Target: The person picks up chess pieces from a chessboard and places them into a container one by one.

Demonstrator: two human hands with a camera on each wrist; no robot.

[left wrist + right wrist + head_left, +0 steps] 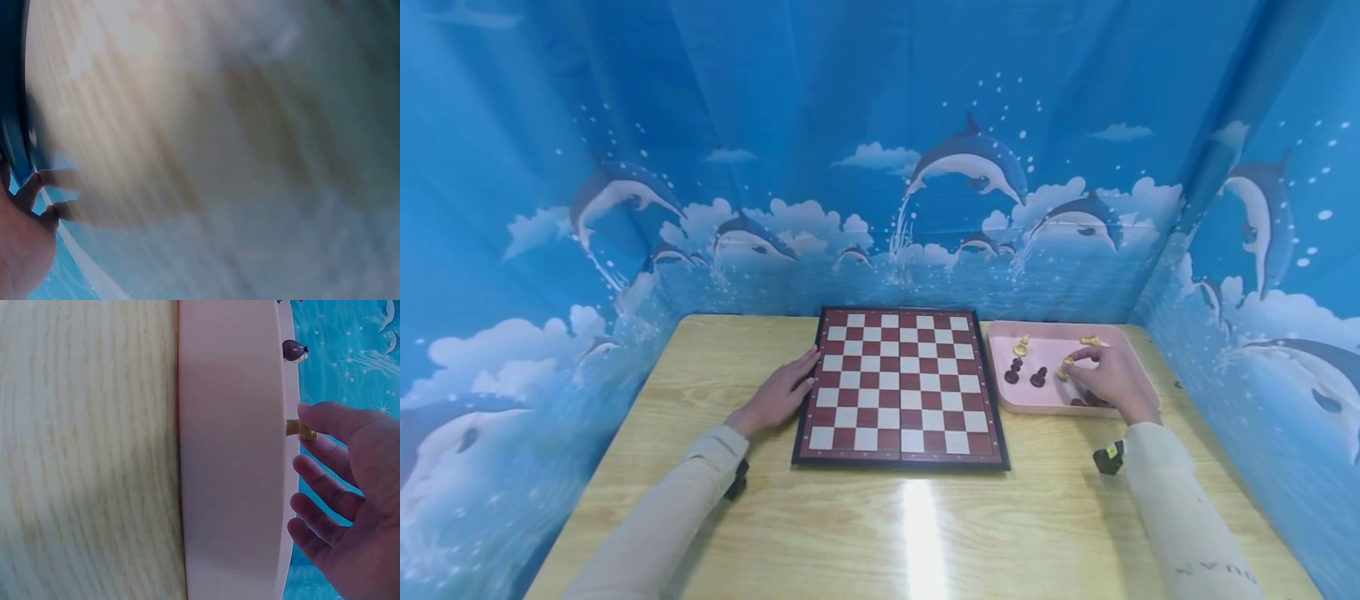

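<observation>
A red-and-white chessboard (900, 387) with a dark frame lies on the table. My left hand (777, 394) rests along its left edge with fingers fairly straight; in the left wrist view that hand (28, 231) shows only at the lower left corner. To the right of the board stands a pink tray (1022, 407). Over it, my right hand (1108, 379) pinches a gold chess piece (1064, 369) between thumb and index finger. The right wrist view shows this gold piece (301, 429) just past the tray wall, the other fingers spread loosely.
Other gold pieces (1021, 346) and several dark pieces (1038, 377) are in the tray, some partly hidden under my right hand. The wooden table (820, 533) ends at a blue dolphin-print curtain (850, 100) behind and on both sides.
</observation>
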